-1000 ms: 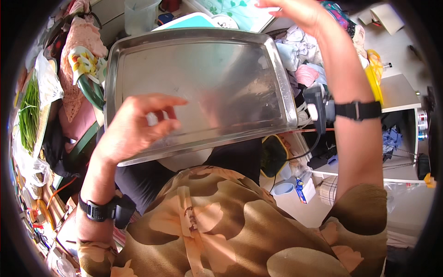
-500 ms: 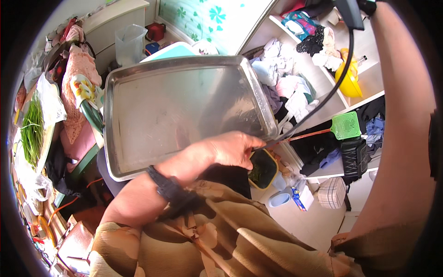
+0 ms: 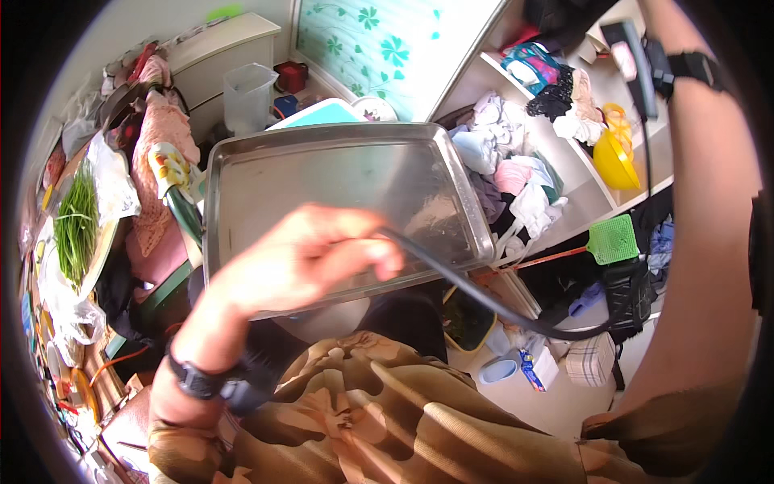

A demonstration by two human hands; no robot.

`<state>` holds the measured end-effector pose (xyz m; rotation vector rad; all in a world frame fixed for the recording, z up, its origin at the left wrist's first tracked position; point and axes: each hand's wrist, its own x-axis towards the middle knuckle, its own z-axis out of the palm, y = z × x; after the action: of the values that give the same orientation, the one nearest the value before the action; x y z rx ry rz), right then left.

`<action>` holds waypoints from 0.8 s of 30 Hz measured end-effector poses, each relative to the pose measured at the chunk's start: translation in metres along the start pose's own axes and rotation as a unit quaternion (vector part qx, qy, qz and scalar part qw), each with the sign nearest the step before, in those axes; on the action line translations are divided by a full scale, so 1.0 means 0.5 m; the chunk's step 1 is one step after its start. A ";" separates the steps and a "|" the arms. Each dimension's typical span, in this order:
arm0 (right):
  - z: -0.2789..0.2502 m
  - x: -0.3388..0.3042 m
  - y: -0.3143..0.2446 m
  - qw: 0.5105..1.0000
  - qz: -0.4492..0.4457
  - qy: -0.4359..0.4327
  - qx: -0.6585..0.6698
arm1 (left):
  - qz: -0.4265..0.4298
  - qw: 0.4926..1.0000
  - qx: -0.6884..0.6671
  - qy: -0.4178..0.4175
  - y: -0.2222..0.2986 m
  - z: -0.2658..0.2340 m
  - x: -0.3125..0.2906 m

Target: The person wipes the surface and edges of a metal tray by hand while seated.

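My left hand [image 3: 302,262] is closed on a black cable [image 3: 500,313], its fingers pinched over the near part of a large metal tray [image 3: 339,181]. From there the cable loops down to the right and climbs to a slim dark device [image 3: 633,68] beside my right wrist. My right hand [image 3: 657,16] is raised at the upper right; its fingers pass out of the picture, so their state is hidden. Both wrists carry dark bands. The shallow, silvery tray lies in front of me, its near edge partly behind my left hand and forearm.
At the right stand shelves with crumpled clothes [image 3: 516,181], a yellow bowl [image 3: 617,161] and a green fly swatter [image 3: 613,239]. Green stalks [image 3: 76,230] lie on a white bag at the left. A clear plastic container [image 3: 247,101] stands beyond the tray. A blue oval basin [image 3: 497,371] sits below.
My left hand has moved left and up from the tray's right corner, pulling the cable into a lower loop. My right wrist and the dark device have come further into view.
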<state>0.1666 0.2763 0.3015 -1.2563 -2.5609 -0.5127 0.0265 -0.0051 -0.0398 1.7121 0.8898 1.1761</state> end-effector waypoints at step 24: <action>0.833 -0.506 -0.301 0.897 -0.240 -0.181 0.323 | -0.360 0.868 0.339 0.044 -0.093 0.036 -0.308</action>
<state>0.1729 0.1823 -0.2000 -0.5122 -2.9564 0.5312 -0.0070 -0.1291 -0.1386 1.5734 1.9557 0.4386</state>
